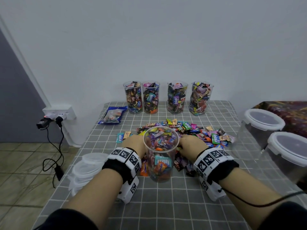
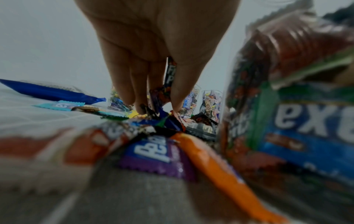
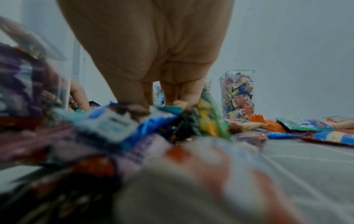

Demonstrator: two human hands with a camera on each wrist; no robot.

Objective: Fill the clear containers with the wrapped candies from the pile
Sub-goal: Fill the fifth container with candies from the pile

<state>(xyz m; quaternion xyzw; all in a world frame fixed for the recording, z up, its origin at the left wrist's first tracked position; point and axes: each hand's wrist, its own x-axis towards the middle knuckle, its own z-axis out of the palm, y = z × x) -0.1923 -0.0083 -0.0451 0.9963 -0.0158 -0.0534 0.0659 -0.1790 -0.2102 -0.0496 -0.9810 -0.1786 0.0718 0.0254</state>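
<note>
A clear cup (image 1: pixel 160 155), well over half full of wrapped candies, stands at the table's middle between my hands. Behind and beside it spreads the candy pile (image 1: pixel 196 132). My left hand (image 1: pixel 132 142) is down on the pile left of the cup; in the left wrist view the left hand (image 2: pixel 159 109) pinches a few candies, a dark wrapper (image 2: pixel 170 75) clamped between thumb and fingers. My right hand (image 1: pixel 189 144) reaches into the pile right of the cup. In the right wrist view the right hand (image 3: pixel 159 103) closes thumb and fingers on candies, its tips hidden by wrappers.
Several full clear containers (image 1: pixel 150 97) line the back edge by the wall. A blue candy bag (image 1: pixel 113 115) lies back left. Clear lids (image 1: pixel 86 168) are stacked at the left edge. Two large lidded tubs (image 1: pixel 264 125) stand on the right. Cables hang from a wall socket (image 1: pixel 58 113).
</note>
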